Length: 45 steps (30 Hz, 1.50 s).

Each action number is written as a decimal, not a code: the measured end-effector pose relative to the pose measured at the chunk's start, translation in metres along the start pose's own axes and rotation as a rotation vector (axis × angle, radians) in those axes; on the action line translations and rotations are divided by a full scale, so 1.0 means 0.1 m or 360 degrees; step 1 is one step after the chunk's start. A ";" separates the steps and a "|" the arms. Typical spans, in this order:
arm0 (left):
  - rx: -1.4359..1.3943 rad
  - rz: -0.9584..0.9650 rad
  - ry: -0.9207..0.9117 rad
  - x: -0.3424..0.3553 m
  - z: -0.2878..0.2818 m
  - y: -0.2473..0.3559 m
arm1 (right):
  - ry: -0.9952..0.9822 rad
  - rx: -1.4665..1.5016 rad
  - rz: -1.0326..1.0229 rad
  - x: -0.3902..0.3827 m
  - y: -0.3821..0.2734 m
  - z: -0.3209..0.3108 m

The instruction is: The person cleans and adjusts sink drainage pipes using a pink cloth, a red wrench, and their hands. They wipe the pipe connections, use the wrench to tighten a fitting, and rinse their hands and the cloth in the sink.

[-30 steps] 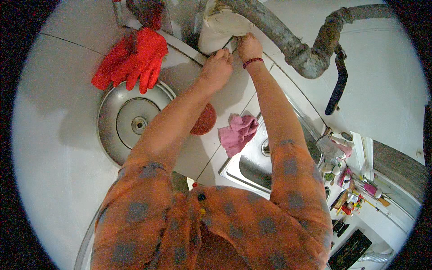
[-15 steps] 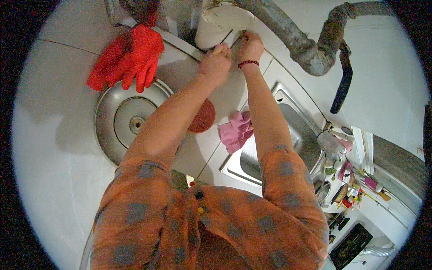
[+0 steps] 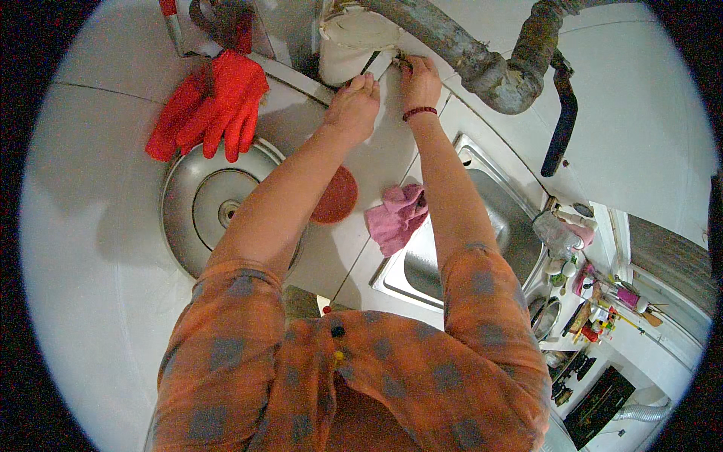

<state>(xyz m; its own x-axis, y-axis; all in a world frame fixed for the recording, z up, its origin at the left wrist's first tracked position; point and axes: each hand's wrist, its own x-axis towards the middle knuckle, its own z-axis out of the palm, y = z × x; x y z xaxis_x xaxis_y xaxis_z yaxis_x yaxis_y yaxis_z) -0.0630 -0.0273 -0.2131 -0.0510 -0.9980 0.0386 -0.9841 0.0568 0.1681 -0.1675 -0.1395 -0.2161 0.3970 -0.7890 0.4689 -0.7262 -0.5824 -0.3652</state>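
Observation:
My left hand (image 3: 352, 105) is closed with the fingers pinched together. A thin dark rod (image 3: 370, 62) sticks up from its grip and slants across the front of a white cylinder (image 3: 354, 54), which has a rough, cracked top. Just right of it, my right hand (image 3: 420, 81) is closed near the cylinder's right side, a red bead bracelet (image 3: 419, 112) on its wrist. Its fingertips pinch at something small and dark by the wall, too hidden to name.
Thick grey pipes (image 3: 482, 71) and a black valve lever (image 3: 561, 124) stand close to my right hand. Red rubber gloves (image 3: 218, 105) lie over a round steel lid (image 3: 192, 177) at left. A red disc (image 3: 335, 197), pink cloth (image 3: 395, 218) and steel sink (image 3: 506, 211) are below.
The view has shifted a little, and more of the grey metal tool behind the gloves shows. Both hands stay closed at the white cylinder; more of the dark rod shows above my left hand.

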 end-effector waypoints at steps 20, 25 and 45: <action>-0.0004 -0.0022 -0.0043 0.02 -0.06 -0.02 | -0.0205 -0.0178 -0.0301 -0.23 0.17 0.14; 0.0016 -0.0007 -0.0138 -0.02 -0.21 0.03 | -0.0155 -0.0163 -0.0343 0.06 0.04 0.06; -0.0003 -0.0009 -0.0034 0.02 0.03 -0.02 | -0.0135 -0.0061 -0.0062 -0.31 0.47 0.06</action>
<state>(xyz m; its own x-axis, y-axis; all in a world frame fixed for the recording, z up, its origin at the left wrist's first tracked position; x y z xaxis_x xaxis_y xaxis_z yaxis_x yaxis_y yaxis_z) -0.0619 -0.0295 -0.2162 -0.0489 -0.9987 0.0164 -0.9841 0.0510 0.1701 -0.2109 -0.1438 -0.2526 0.4705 -0.7805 0.4116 -0.7294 -0.6065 -0.3164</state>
